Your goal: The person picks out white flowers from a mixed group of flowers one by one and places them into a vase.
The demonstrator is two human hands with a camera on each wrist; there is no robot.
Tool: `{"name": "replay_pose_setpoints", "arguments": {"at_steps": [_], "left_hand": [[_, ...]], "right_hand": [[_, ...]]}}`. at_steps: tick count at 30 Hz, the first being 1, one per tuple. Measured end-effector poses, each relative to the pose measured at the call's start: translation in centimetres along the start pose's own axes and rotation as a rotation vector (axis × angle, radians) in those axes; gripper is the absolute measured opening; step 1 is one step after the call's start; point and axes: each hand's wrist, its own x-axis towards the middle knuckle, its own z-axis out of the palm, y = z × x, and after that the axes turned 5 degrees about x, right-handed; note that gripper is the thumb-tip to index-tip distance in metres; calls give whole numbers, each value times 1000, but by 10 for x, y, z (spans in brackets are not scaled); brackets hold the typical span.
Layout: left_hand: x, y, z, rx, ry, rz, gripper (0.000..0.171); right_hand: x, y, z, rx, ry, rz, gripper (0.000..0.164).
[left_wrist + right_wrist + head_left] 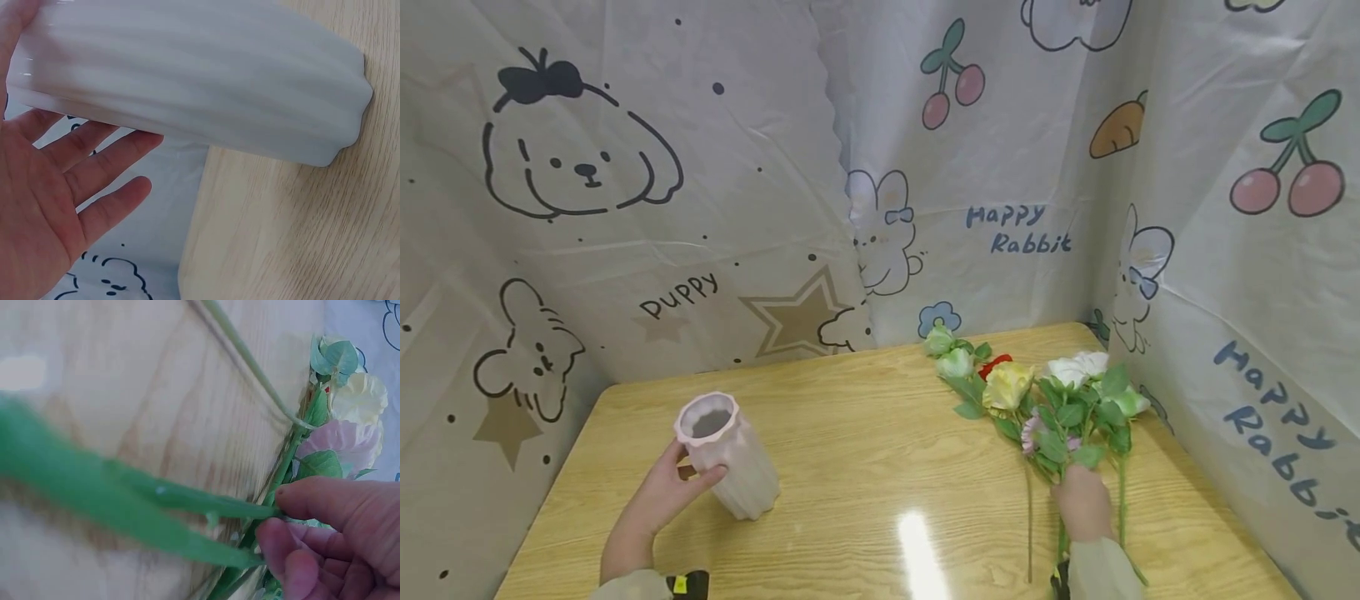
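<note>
A pale pink-white fluted vase (743, 471) stands on the left part of the table, its scalloped mouth uppermost. My left hand (658, 492) grips it near the rim, thumb on the near side; in the left wrist view the fingers (109, 159) reach along its other side. On the right, my right hand (1084, 504) pinches green flower stems (240, 565) between thumb and fingers, just below the blooms. How many stems it holds I cannot tell. Around it lie artificial flowers: a yellow one (1007, 386), a white one (1077, 367) and a pink-purple one (1032, 430).
Pale green-white roses (955, 363) and a partly hidden red flower (995, 367) lie at the back right of the wooden table (850, 450). Printed cloth (760, 192) hangs behind the table and along both sides. Light glares on the table's front middle.
</note>
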Motion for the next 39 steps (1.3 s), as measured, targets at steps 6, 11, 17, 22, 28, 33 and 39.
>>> {"name": "replay_pose_setpoints", "arguments": {"at_steps": [6, 11, 17, 22, 28, 33, 39], "left_hand": [[-1, 4, 5, -4, -16, 2, 77], [-1, 11, 14, -24, -42, 18, 78], [-1, 21, 27, -65, -72, 51, 78], [2, 30, 41, -94, -87, 91, 76], [6, 42, 59, -118, -104, 112, 77], [10, 50, 71, -118, -98, 121, 76], [10, 57, 79, -108, -84, 142, 77]], "right_hand": [[0, 0, -2, -30, -40, 21, 24], [-4, -1, -4, -4, -37, -5, 20], [-9, -2, -8, 28, -32, -24, 23], [-13, -7, -14, 40, -15, -43, 19], [-13, -13, -19, 79, 17, -49, 32], [-14, -20, -24, 67, 25, -62, 36], [-14, -37, -33, 70, 73, -98, 35]]}}
